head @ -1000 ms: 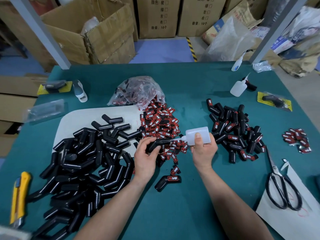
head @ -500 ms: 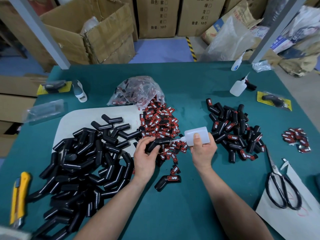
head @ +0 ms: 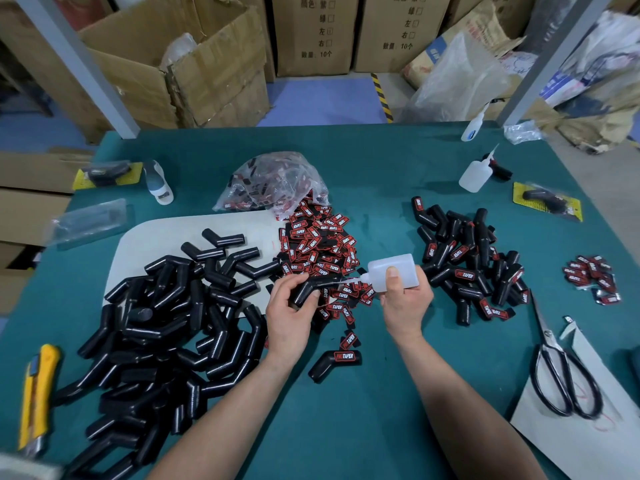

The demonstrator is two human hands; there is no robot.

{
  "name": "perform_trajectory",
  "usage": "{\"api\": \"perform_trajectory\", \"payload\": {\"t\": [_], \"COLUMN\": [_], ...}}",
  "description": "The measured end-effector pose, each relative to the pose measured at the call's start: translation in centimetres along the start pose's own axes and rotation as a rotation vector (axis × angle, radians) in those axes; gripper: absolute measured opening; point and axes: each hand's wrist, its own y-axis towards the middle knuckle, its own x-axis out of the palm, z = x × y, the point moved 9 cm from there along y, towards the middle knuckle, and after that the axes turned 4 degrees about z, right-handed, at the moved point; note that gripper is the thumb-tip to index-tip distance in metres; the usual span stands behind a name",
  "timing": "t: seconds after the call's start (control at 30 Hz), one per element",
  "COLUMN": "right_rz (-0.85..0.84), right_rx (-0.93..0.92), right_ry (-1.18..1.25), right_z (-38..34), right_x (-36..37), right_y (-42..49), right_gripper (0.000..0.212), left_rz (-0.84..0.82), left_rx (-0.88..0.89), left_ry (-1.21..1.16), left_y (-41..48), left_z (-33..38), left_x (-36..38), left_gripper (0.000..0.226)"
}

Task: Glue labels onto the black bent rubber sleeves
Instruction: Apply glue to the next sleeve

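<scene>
While the left hand (head: 291, 317) grips 1 bent black sleeve (head: 306, 289) over the near edge of the label pile (head: 318, 244), fingers curled round its lower leg, the right hand (head: 405, 303) is clamped on a white glue bottle (head: 391, 271). Its thumb presses the bottle's side, and the nozzle tip is at the sleeve's upper leg; whether it touches I cannot tell. Left of the label pile lies the heap of bare sleeves (head: 166, 323). Right of it is the labelled heap (head: 474, 265), and 1 finished sleeve (head: 334, 363) lies alone on the near side of the pile.

I judge glue is going on now. Too hard a squeeze would flood the curved rubber. The run-off could drip onto the loose labels under it and stick them together, or reach the left fingertips. The sleeve looks round and slick, so it may roll in the grip, put the bead off line and leave the label crooked.
</scene>
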Motion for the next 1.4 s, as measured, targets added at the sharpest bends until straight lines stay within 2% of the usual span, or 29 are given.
{"api": "perform_trajectory", "payload": {"t": [0.57,0.87,1.03,1.17,1.4], "right_rz": [0.013,0.028,0.008,0.036,0.024], "right_rx": [0.010,0.035,0.044,0.042,0.024], "right_ry": [-0.011,-0.001,0.019,0.012,-0.001], "right_z": [-0.30,0.20,0.32,0.26,-0.12], "right_x": [-0.17,-0.26,0.00,-0.35,-0.28], "right_y": [-0.12,0.09,-0.03,0.12,0.03], "right_gripper": [0.016,0.017,0.015,0.023,0.016], "left_rz": [-0.001,0.004,-0.001,-0.010,-0.014], "left_rx": [-0.085,-0.080,-0.021,-0.006,-0.013], "left_ry": [-0.065,-0.056,-0.013,-0.001,-0.024], "left_y": [-0.23,-0.19,-0.12,-0.05,0.00], "left_z": [0.06,-0.26,-0.06,-0.14,-0.47], "left_x": [-0.02,0.10,0.03,0.13,0.20], "left_gripper": [0.037,0.035,0.043,0.044,0.044]}}
